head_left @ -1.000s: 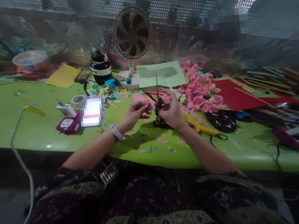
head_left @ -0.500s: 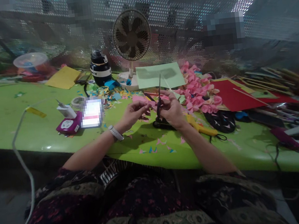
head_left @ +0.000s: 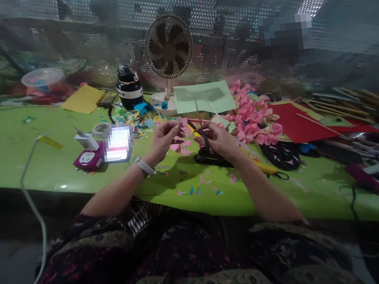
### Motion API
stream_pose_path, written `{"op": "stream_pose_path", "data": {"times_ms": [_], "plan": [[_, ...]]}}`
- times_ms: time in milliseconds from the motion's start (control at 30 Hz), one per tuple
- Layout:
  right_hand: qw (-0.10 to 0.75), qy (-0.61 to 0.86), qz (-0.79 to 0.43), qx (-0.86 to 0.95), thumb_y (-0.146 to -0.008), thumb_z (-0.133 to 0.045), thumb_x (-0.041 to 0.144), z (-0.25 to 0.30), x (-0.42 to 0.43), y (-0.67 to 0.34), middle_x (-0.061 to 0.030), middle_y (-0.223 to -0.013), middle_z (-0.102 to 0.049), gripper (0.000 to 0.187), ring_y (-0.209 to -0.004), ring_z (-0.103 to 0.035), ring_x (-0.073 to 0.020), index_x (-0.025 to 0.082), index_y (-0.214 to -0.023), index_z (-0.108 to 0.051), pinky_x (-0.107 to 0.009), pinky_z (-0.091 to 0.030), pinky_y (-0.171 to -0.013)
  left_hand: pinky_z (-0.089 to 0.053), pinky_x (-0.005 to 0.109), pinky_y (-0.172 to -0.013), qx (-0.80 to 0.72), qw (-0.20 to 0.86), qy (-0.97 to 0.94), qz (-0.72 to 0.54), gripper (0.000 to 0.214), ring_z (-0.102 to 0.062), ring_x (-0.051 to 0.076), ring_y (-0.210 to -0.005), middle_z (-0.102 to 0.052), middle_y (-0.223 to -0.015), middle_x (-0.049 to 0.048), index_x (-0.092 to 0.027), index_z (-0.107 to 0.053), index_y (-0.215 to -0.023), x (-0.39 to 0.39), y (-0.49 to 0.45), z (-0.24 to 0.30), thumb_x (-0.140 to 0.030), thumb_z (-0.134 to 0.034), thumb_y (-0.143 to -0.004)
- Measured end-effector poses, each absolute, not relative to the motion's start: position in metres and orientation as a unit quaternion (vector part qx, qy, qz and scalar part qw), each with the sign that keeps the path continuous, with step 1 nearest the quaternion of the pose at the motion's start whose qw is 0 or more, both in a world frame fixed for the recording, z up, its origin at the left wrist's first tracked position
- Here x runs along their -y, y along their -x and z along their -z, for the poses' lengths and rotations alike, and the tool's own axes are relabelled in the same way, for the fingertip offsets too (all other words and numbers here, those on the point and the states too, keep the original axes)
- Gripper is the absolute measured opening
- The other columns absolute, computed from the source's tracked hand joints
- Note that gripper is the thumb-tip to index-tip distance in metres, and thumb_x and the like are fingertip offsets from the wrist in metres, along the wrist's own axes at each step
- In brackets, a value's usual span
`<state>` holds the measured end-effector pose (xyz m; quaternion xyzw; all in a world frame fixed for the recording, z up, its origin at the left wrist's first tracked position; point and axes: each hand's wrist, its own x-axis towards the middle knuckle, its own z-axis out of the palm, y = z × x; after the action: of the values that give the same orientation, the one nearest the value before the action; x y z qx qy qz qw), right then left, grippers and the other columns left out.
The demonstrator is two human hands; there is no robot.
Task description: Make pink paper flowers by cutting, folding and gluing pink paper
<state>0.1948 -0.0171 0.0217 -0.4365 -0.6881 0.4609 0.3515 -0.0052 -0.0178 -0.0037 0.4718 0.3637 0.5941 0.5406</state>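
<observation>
My right hand [head_left: 221, 140] is closed round a pair of dark scissors [head_left: 204, 136] held just above the green table [head_left: 14, 151], blades pointing up and away. My left hand [head_left: 163, 140] pinches a small pink paper piece [head_left: 183, 123] right beside the scissors. The two hands almost touch at the fingertips. Small pink and blue paper scraps [head_left: 197, 187] lie on the table below them. A white band sits on my left wrist [head_left: 143, 166].
Behind the hands lie a pile of pink paper flowers [head_left: 254, 117], a pale green sheet [head_left: 204, 98], a red sheet [head_left: 297, 121] and a desk fan [head_left: 168, 54]. A black stapler [head_left: 211, 159], a yellow tool [head_left: 263, 167], a phone [head_left: 118, 143] and a purple socket [head_left: 88, 158] are nearby.
Both hands have risen slightly and moved away from me. The scissors have tilted from upright to leaning left, and the pink piece is now held higher.
</observation>
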Motion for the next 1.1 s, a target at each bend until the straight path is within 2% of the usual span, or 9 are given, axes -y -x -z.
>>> {"op": "stream_pose_path", "data": {"times_ms": [133,233,767,1100], "plan": [[0.274,0.442,-0.458,0.721,-0.070,-0.079,0.055,-0.029,0.022,-0.196,0.0004,-0.075,-0.060,0.048,-0.067,-0.058,-0.0151,0.020,-0.098,-0.059,-0.027,-0.044,-0.057,-0.056,0.019,-0.058,-0.365,0.520,-0.465,-0.617,0.027,-0.064,0.008,-0.065,-0.065,-0.076,-0.0007,-0.017,-0.061,-0.083,0.017,0.005,0.003,-0.039,-0.076,-0.083],[0.256,0.427,-0.458,0.737,-0.073,-0.077,0.053,-0.030,0.025,-0.195,0.0004,-0.076,-0.060,0.044,-0.067,-0.057,-0.0152,0.021,-0.099,-0.062,-0.029,-0.046,-0.061,-0.056,0.019,-0.057,-0.372,0.516,-0.467,-0.614,0.026,-0.064,0.008,-0.064,-0.065,-0.075,-0.0008,-0.017,-0.062,-0.083,0.017,0.005,0.003,-0.039,-0.076,-0.083],[0.270,0.422,-0.450,0.739,-0.072,-0.077,0.055,-0.024,0.026,-0.190,0.0016,-0.074,-0.056,0.047,-0.065,-0.052,-0.0134,0.020,-0.098,-0.059,-0.026,-0.042,-0.057,-0.055,0.020,-0.059,-0.342,0.531,-0.493,-0.598,0.020,-0.065,0.008,-0.066,-0.067,-0.077,0.0001,-0.017,-0.060,-0.080,0.022,0.001,0.007,-0.031,-0.074,-0.084],[0.287,0.428,-0.423,0.745,-0.073,-0.076,0.058,-0.015,0.020,-0.190,0.0038,-0.069,-0.053,0.048,-0.060,-0.048,-0.0119,0.020,-0.097,-0.059,-0.025,-0.037,-0.054,-0.056,0.021,-0.061,-0.350,0.541,-0.482,-0.594,0.023,-0.065,0.009,-0.068,-0.067,-0.076,-0.0003,-0.017,-0.062,-0.080,0.022,0.000,0.007,-0.035,-0.077,-0.082]]}}
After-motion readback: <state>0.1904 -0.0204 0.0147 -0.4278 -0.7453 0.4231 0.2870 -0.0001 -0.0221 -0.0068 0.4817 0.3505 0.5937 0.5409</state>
